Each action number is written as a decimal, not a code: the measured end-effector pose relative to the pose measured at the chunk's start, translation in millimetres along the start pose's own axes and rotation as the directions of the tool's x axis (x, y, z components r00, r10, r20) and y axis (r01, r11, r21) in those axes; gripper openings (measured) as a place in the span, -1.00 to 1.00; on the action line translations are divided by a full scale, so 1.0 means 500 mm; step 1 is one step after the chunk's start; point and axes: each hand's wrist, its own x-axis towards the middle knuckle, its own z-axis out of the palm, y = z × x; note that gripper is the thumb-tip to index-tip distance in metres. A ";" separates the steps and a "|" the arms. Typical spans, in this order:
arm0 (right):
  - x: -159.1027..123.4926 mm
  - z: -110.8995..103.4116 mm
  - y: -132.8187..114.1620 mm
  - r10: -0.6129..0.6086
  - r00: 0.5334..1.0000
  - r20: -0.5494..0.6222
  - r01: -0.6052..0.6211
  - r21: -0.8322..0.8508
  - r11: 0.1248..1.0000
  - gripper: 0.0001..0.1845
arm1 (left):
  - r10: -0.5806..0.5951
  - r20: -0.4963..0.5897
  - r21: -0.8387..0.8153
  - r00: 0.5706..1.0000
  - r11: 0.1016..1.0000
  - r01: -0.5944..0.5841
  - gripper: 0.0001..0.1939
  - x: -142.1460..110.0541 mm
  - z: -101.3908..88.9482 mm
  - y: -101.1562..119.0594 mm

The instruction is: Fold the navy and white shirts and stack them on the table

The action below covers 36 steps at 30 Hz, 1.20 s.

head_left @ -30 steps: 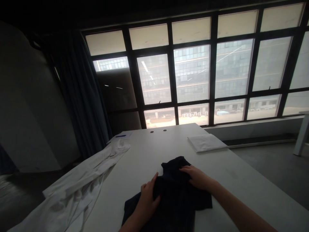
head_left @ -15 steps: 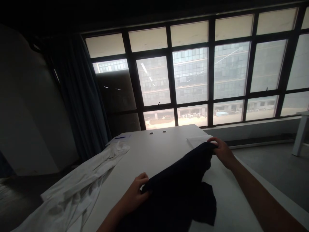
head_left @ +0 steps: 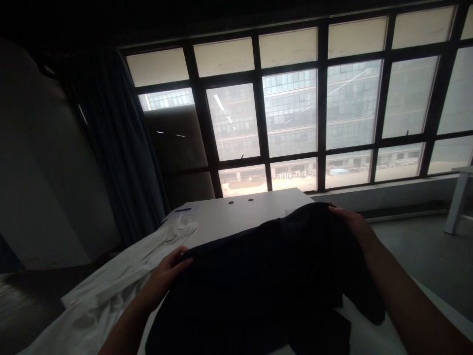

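A dark navy shirt (head_left: 258, 281) is stretched between my two hands above the white table (head_left: 221, 217). My left hand (head_left: 168, 271) pinches its upper left edge, thumb over the cloth. My right hand (head_left: 351, 224) grips the upper right corner, its fingertips partly hidden behind the fabric. A sleeve-like flap droops below the right hand, and the lower part of the shirt hangs over the near tabletop. To the left of my left hand, a crumpled white garment (head_left: 121, 281) lies along the table's left side.
A blue pen (head_left: 183, 210) lies on paper at the far left corner of the table. Two round cable holes (head_left: 251, 199) sit near the back edge. Beyond are a dark-framed window (head_left: 291, 113) and a blue curtain (head_left: 121, 148). Another white table (head_left: 458, 197) stands at the right.
My hands have moved apart, the left going left and up, the right slightly to the right. The dark shirt is now spread wider and covers the white item near the right hand.
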 end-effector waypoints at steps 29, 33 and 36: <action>-0.030 0.059 0.225 0.379 0.898 0.224 0.272 -0.959 -0.076 -0.43 | -0.310 0.124 0.889 0.943 0.456 0.033 0.07 0.032 0.137 -0.173; -0.054 0.111 0.210 0.250 0.935 0.251 0.295 -0.943 -0.157 -0.48 | -0.322 0.059 0.915 0.945 0.395 0.077 0.04 0.016 0.156 -0.144; -0.099 0.172 0.196 0.323 0.877 0.356 0.395 -0.917 -0.064 -0.62 | -0.257 0.094 0.918 0.962 0.396 0.016 -0.05 0.002 0.162 -0.113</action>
